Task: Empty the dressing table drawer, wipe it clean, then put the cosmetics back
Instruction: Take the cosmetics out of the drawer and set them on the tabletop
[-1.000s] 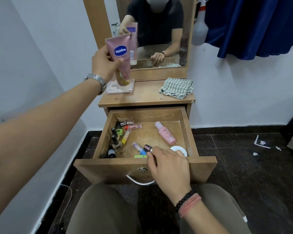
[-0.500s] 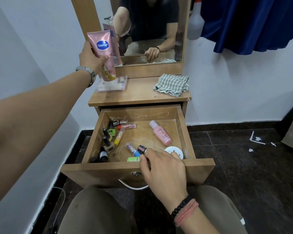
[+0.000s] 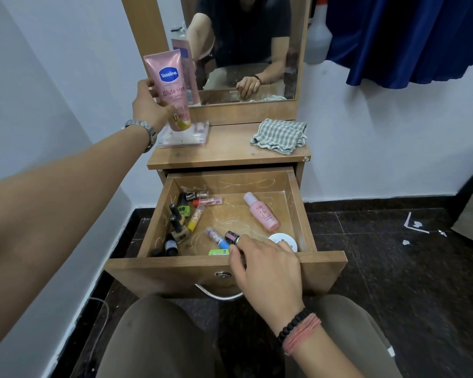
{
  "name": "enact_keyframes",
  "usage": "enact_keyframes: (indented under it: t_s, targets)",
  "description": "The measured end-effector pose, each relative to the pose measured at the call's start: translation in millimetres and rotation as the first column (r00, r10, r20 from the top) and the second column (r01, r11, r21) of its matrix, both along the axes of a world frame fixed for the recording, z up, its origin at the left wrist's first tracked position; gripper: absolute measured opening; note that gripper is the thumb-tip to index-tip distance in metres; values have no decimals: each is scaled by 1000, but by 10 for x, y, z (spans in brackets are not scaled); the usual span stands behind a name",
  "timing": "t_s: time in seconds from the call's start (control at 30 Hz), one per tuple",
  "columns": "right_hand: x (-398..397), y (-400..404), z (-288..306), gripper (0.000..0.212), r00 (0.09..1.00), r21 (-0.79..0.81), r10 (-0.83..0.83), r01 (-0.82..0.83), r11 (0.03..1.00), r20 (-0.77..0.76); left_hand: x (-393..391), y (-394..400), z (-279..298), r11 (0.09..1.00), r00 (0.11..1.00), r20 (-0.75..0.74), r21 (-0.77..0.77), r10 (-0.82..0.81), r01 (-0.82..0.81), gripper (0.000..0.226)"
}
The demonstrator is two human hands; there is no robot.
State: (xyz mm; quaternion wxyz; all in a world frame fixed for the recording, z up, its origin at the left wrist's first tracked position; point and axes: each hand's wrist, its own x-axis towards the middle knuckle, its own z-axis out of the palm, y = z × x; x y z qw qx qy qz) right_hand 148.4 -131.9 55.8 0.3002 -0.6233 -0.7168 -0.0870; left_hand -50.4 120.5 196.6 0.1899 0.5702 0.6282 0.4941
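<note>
- Head view: my left hand (image 3: 148, 105) is out at 11 o'clock, fingers wrapped round a pink tube (image 3: 171, 88), cap end down, just above a clear case (image 3: 185, 136) on the tabletop (image 3: 224, 151). I cannot tell whether the cap touches the case.
- The tube covers part of the case, so what lies in the case is hard to read.
- My right hand (image 3: 262, 264) lies over the front edge of the drawer (image 3: 331, 264) at 6 o'clock, fingers curled loosely and reaching inside. The fingertips are beside a dark pink-banded bottle (image 3: 232, 236); I cannot tell if they grip it or only touch it.
- That hand hides part of a white round lid (image 3: 281, 240) at the drawer's near right and one end of a green stick (image 3: 218, 251).
- The drawer is pulled out and holds cosmetics. A pink spray bottle (image 3: 261, 211) lies flat toward 2 o'clock on the drawer floor.
- Along the left wall, at 9 to 10 o'clock, small dark bottles (image 3: 175, 214) stand and lean in a cluster; their labels are too small to read. A yellow-tipped stick (image 3: 195, 217) lies just beside them.
- A blue-capped tube (image 3: 217, 237) lies between the cluster and my right hand.
- A checked cloth (image 3: 280, 135) sits crumpled at 1 o'clock on the tabletop, well apart from the case.
- The mirror (image 3: 246, 50) is cut off at the top edge; it shows a seated person in part.
- Blue fabric (image 3: 410, 36) hangs at upper right, cut by the frame.
</note>
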Motion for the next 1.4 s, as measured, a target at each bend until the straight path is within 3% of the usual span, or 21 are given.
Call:
enact_keyframes:
  t_s: [0.17,0.3,0.43,0.5,0.6,0.7,0.9,1.0,1.13,1.27,1.4]
  targets:
    - [9,6,-8,30,1000,26,3,-3,1000,-9,-88,-147,-45,999,1000,8,-17,30,-30,70]
    - [9,4,-26,30,1000,37,1,0,999,-4,-152,-438,-171,996,996,32,43,83,-84,60]
    - [12,5,-35,31,1000,36,8,-8,999,-10,-23,-886,-333,996,999,1,81,-38,38,33]
    - [10,-7,-33,30,1000,33,7,-7,999,-9,78,-1158,-465,985,982,-91,35,-165,169,22]
    - [2,-23,-40,29,1000,27,11,-10,1000,-4,231,-1527,-705,916,853,-342,-72,-393,393,18]
    - [1,-37,-40,30,1000,31,9,-9,999,-3,394,-1681,-905,832,691,-476,-198,-544,518,17]
    - [-15,-66,-33,30,1000,31,-8,8,1000,-8,768,-1513,-1148,825,645,-515,-326,-565,462,26]
    - [-9,-60,-46,30,1000,11,-3,3,1000,-10,944,-1334,-1227,828,573,-599,-367,-559,424,34]
    - [10,-49,-77,30,1000,1,18,-18,1000,-13,1167,-1151,-1274,805,398,-715,-405,-575,435,48]
    - [27,-41,-78,29,1000,26,18,-18,1000,-1,1269,-1039,-1335,761,156,-773,-530,-615,374,64]
    - [29,-22,-83,29,1000,5,24,-24,1000,6,1296,-1044,-1371,765,16,-814,-538,-580,353,55]
